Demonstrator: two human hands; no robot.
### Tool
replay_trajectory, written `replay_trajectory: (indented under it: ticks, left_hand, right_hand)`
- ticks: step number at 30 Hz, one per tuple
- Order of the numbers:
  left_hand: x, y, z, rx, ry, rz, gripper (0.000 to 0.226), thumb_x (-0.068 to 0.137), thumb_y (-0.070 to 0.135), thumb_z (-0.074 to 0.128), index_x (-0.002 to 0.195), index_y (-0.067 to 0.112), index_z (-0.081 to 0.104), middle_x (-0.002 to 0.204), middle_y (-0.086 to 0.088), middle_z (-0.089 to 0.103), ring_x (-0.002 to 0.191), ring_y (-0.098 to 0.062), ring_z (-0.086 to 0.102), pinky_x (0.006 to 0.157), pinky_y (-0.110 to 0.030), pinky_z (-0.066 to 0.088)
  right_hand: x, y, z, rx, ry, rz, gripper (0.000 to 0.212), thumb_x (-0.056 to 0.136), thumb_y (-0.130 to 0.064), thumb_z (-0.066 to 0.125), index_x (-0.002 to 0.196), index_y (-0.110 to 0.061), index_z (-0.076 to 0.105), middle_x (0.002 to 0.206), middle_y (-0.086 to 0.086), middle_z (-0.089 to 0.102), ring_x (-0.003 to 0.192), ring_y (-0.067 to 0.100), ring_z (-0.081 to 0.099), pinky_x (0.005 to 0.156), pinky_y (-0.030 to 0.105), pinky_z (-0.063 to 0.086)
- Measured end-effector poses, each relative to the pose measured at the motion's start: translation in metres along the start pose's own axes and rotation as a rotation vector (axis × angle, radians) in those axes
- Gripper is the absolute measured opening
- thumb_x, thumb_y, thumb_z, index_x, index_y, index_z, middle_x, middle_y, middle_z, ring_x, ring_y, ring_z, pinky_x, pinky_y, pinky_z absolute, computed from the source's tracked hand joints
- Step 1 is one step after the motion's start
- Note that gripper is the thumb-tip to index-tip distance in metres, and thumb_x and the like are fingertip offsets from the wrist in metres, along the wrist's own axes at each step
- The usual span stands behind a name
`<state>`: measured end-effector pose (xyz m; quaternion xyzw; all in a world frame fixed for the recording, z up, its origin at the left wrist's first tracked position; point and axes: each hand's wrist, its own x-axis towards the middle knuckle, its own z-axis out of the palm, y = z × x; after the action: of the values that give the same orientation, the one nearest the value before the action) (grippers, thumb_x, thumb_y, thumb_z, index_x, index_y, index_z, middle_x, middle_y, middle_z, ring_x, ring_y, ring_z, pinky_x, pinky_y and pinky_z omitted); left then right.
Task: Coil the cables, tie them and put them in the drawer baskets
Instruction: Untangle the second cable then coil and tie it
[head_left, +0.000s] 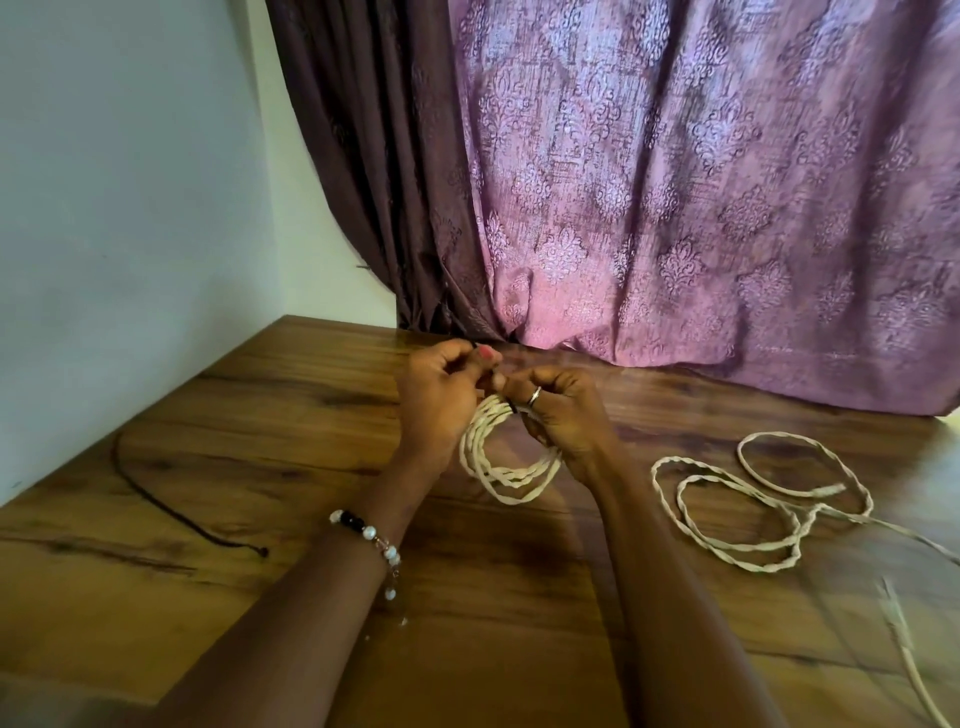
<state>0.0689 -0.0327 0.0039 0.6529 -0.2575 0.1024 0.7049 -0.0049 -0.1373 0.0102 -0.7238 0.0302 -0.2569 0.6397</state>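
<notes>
A coiled white twisted cable (501, 465) hangs in loops between both hands above the wooden table (311, 441). My left hand (441, 395) pinches a thin dark tie at the top of the coil. My right hand (563, 415), with a ring on one finger, grips the coil's right side and the other end of the tie; a short dark piece crosses the strands there. A second white twisted cable (727, 519) lies loose in wide loops on the table to the right.
A thin dark cord (171, 512) lies curved on the table's left part. A purple patterned curtain (701, 208) hangs behind and rests on the table's far edge. A white wall (119, 208) borders the left side. More white cable (904, 649) trails at the lower right.
</notes>
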Motion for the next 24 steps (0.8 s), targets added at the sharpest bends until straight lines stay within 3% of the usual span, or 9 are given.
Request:
replay_trajectory:
  ticks: [2,5,6,7,9,11,18,21,24]
  left_hand:
    - [0.005,-0.003,-0.003,0.093,0.090,0.067,0.012,0.083,0.018,0.069,0.076,0.010,0.074,0.070,-0.005,0.071,0.069,-0.024,0.067,0.067,-0.043,0.054]
    - [0.012,-0.004,-0.008,0.107,0.152,0.067,0.012,0.080,0.018,0.069,0.070,0.013,0.073,0.065,-0.002,0.069,0.064,-0.023,0.066,0.065,-0.043,0.055]
    - [0.013,-0.005,-0.009,0.116,0.159,0.065,0.013,0.081,0.016,0.068,0.069,0.013,0.073,0.064,-0.001,0.069,0.063,-0.022,0.066,0.065,-0.042,0.056]
    - [0.014,-0.004,-0.009,0.138,0.164,0.061,0.014,0.081,0.014,0.068,0.069,0.014,0.073,0.063,0.001,0.068,0.063,-0.020,0.066,0.066,-0.040,0.056]
    - [0.016,-0.003,-0.009,0.184,0.182,0.045,0.015,0.081,0.010,0.068,0.069,0.014,0.074,0.062,0.003,0.066,0.063,-0.018,0.065,0.067,-0.037,0.055]
    - [0.017,-0.002,-0.008,0.174,0.185,0.011,0.016,0.081,0.008,0.067,0.067,0.015,0.073,0.061,0.002,0.066,0.062,-0.019,0.065,0.065,-0.036,0.055]
    - [0.019,0.005,-0.003,0.108,0.151,-0.153,0.021,0.084,0.006,0.062,0.067,0.014,0.072,0.065,-0.004,0.068,0.053,-0.010,0.061,0.049,-0.019,0.048]
    - [0.021,0.003,-0.002,0.082,0.088,-0.147,0.019,0.086,0.011,0.064,0.069,0.013,0.073,0.059,0.000,0.066,0.054,-0.013,0.061,0.055,-0.021,0.050]
    - [0.023,-0.003,-0.004,0.037,0.005,-0.115,0.017,0.087,0.016,0.065,0.074,0.011,0.073,0.056,0.000,0.064,0.054,-0.018,0.062,0.059,-0.029,0.053]
  right_hand:
    - [0.000,-0.004,0.007,-0.017,-0.026,0.018,0.018,0.086,-0.007,0.065,0.070,-0.001,0.063,0.044,-0.006,0.054,0.029,0.003,0.027,0.033,0.014,0.020]
    - [0.001,-0.007,0.016,-0.045,-0.020,0.082,0.022,0.086,-0.007,0.065,0.065,-0.004,0.063,0.077,0.038,0.059,0.029,0.007,0.027,0.033,0.014,0.020]
    - [0.001,-0.008,0.018,-0.049,-0.017,0.110,0.019,0.086,-0.005,0.063,0.068,0.001,0.064,0.082,0.044,0.056,0.028,0.008,0.027,0.033,0.014,0.020]
    - [0.001,-0.008,0.020,-0.055,-0.018,0.135,0.017,0.086,-0.004,0.062,0.074,0.008,0.064,0.074,0.041,0.054,0.028,0.008,0.026,0.032,0.014,0.019]
    - [0.001,-0.009,0.021,-0.061,-0.023,0.174,0.023,0.086,-0.004,0.061,0.087,0.019,0.061,0.055,0.017,0.048,0.027,0.007,0.025,0.032,0.013,0.018]
    - [0.002,-0.010,0.022,-0.050,-0.028,0.205,0.026,0.086,-0.004,0.061,0.090,0.021,0.059,0.044,0.005,0.041,0.026,0.007,0.024,0.033,0.012,0.018]
    - [0.001,-0.015,0.017,0.000,-0.078,0.283,0.029,0.084,-0.006,0.060,0.090,0.023,0.057,0.044,0.004,0.039,0.025,0.008,0.024,0.035,0.012,0.016]
    - [0.000,-0.016,0.013,-0.021,-0.076,0.295,0.017,0.084,-0.007,0.060,0.078,0.006,0.069,0.046,0.005,0.044,0.030,0.008,0.032,0.036,0.012,0.019]
    - [0.000,-0.012,0.009,-0.038,-0.033,0.288,0.025,0.084,-0.005,0.060,0.063,-0.014,0.070,0.055,0.002,0.056,0.043,0.008,0.043,0.040,0.016,0.020]
